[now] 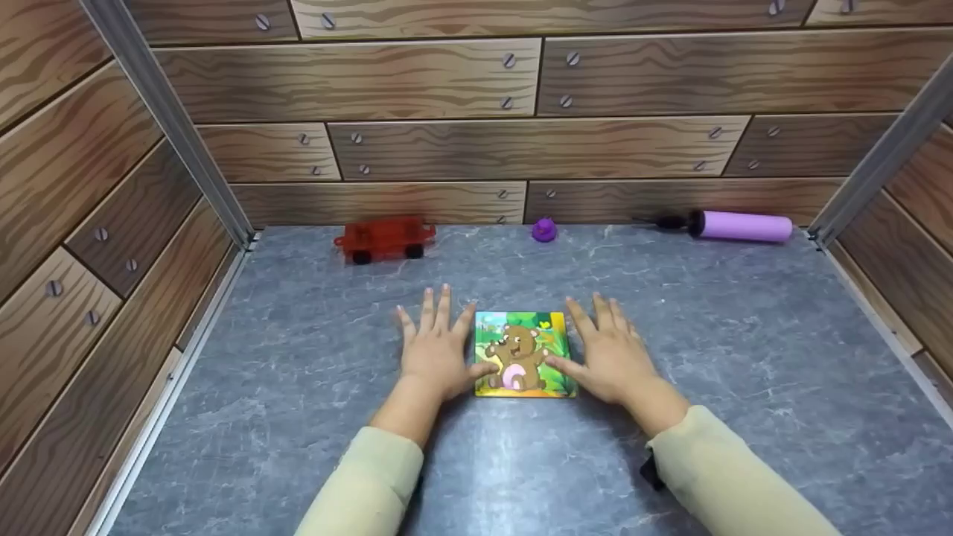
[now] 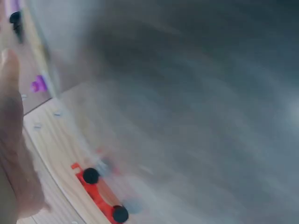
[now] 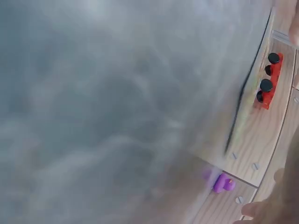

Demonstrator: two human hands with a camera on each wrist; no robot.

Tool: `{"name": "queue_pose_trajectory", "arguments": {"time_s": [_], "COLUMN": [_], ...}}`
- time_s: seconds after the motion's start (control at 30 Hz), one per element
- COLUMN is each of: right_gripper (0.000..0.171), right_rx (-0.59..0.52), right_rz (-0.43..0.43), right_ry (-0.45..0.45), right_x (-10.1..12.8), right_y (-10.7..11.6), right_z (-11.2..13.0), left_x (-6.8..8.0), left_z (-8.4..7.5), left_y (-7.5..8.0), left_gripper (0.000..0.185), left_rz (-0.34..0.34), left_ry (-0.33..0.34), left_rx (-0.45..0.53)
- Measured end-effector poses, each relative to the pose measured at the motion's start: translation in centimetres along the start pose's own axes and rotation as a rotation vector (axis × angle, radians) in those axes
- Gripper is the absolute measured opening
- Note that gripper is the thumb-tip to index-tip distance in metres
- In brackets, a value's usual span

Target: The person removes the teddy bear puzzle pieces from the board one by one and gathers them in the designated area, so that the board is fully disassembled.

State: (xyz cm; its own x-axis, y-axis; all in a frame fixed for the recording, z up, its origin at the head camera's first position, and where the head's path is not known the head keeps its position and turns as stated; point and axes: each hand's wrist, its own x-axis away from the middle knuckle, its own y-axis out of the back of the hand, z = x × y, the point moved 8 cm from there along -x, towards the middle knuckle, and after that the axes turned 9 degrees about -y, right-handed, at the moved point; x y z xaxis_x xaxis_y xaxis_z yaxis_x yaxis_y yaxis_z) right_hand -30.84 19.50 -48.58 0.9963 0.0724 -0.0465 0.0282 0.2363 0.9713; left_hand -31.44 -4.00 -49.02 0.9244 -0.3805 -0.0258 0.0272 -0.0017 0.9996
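Observation:
A flat square board with a brown bear picture [image 1: 519, 350] lies on the grey tabletop, in the middle of the head view. On its left side my left hand [image 1: 435, 357] is spread flat, the thumb touching the board's left part. My right hand [image 1: 616, 361] mirrors it on the other side, fingers extended, its thumb over the board's right part. Neither hand is curled round anything. In the left wrist view, part of the left hand [image 2: 16, 144] shows at the edge; part of the right hand [image 3: 275, 200] shows in the right wrist view.
Along the back wall stand a red toy wagon [image 1: 387, 238] on black wheels at left, a small purple duck-like figure [image 1: 544, 230] near the middle, and a purple hand pump [image 1: 744, 226] with a black end at right. Wood-patterned walls [image 1: 447, 149] enclose the grey tabletop [image 1: 335, 313].

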Motion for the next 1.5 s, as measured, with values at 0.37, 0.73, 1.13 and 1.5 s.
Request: {"name": "queue_pose_trajectory", "arguments": {"time_s": [0.37,0.73,1.13,1.5], "right_gripper": [0.074,0.056,0.059,0.058], "right_rx": [-0.237,-0.394,-0.442,-0.495], "right_rz": [0.013,0.104,0.111,0.117], "right_ry": [-0.085,-0.172,-0.237,-0.316], "right_x": [-2.1,-3.2,-4.0,-3.9], "right_y": [0.6,-1.8,-3.1,-3.2], "right_z": [1.4,1.0,0.6,0.3], "left_x": [-1.3,-1.9,-1.8,-1.5], "left_z": [-4.1,-5.4,-5.0,-5.4], "left_y": [-0.3,-0.8,-2.3,-2.2], "left_gripper": [0.090,0.081,0.075,0.071], "left_rz": [0.070,0.067,0.108,0.174], "left_ry": [-0.010,-0.014,0.021,0.085], "left_rx": [0.247,0.292,0.335,0.457]}}
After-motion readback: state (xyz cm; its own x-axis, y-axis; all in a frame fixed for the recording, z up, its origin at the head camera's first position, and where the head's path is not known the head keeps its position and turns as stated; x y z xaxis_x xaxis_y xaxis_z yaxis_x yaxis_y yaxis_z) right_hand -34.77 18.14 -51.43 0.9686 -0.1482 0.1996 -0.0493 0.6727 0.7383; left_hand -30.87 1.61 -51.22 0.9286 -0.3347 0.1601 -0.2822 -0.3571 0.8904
